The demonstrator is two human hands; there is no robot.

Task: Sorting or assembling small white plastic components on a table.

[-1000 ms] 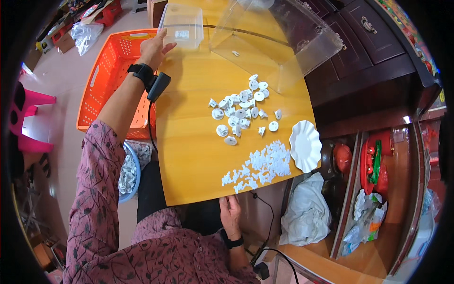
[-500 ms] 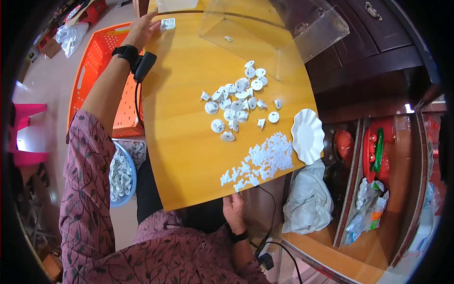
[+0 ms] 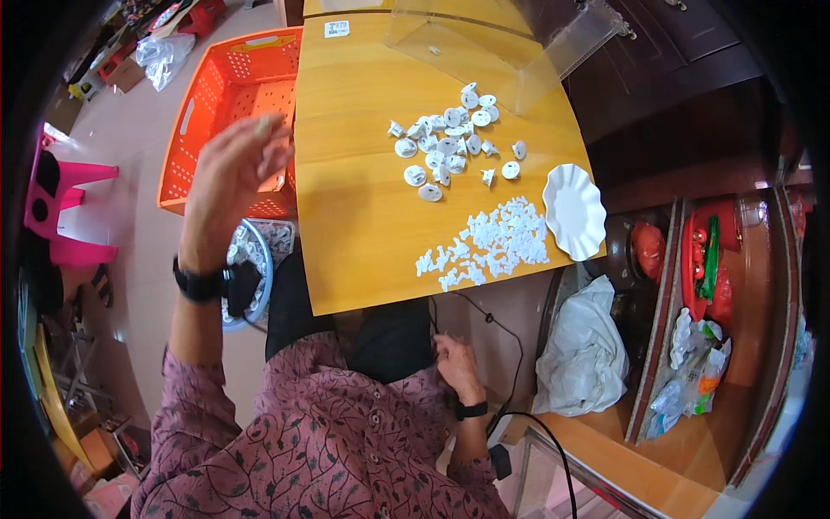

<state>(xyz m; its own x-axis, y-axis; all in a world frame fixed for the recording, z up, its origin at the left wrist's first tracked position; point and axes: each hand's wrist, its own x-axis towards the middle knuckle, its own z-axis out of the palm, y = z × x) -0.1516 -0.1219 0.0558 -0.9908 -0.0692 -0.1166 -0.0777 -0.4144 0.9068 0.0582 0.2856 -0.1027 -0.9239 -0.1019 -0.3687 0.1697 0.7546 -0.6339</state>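
My left hand (image 3: 232, 177) is raised over the near right corner of the orange crate, blurred, with loosely bent fingers apart and nothing visible in them. My right hand (image 3: 458, 368) rests beside my right thigh, below the table's front edge, fingers loosely apart and holding nothing I can see. On the yellow wooden table (image 3: 354, 199) lies a loose heap of white round plastic caps (image 3: 447, 145) with clips underneath. Nearer the front edge spread many tiny white plastic pieces (image 3: 497, 238). A white scalloped dish (image 3: 575, 212) sits at the table's right edge.
Left of the table stands the orange crate (image 3: 194, 130). Below it, a blue basin (image 3: 266, 281) holds white parts. A clear plastic box (image 3: 553, 65) is at the far right of the table, a small printed label (image 3: 336, 29) at the far left. A black cord (image 3: 519, 346) hangs at right.
My left hand has drawn back from the table's far left corner toward me, over the crate. My right hand has shifted slightly right. The whole view has tilted, moving the table up.
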